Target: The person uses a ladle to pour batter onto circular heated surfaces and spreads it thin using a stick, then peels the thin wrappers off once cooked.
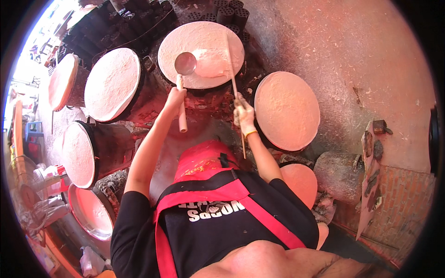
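Observation:
Ahead of me lies a round griddle covered by a pale, thin layer of batter (197,33), with a shinier, smoother patch in its middle. My left hand (175,97) is closed around the pale wooden handle of a ladle (185,63), whose round metal bowl is over the left-centre of that layer. In my right hand (244,114), which wears a light work glove, is a long thin wooden stick (230,58). Its far part lies across the right side of the batter, and its near end sticks out below my fist. Whether the ladle bowl touches the batter I cannot tell.
Similar round griddles with pale sheets stand at right (287,111), at left (113,83) and farther around me. Black coal briquettes (225,15) are stacked behind. A metal drum (340,173) and a dirty upright board (368,180) are at right, a fan (28,194) at far left.

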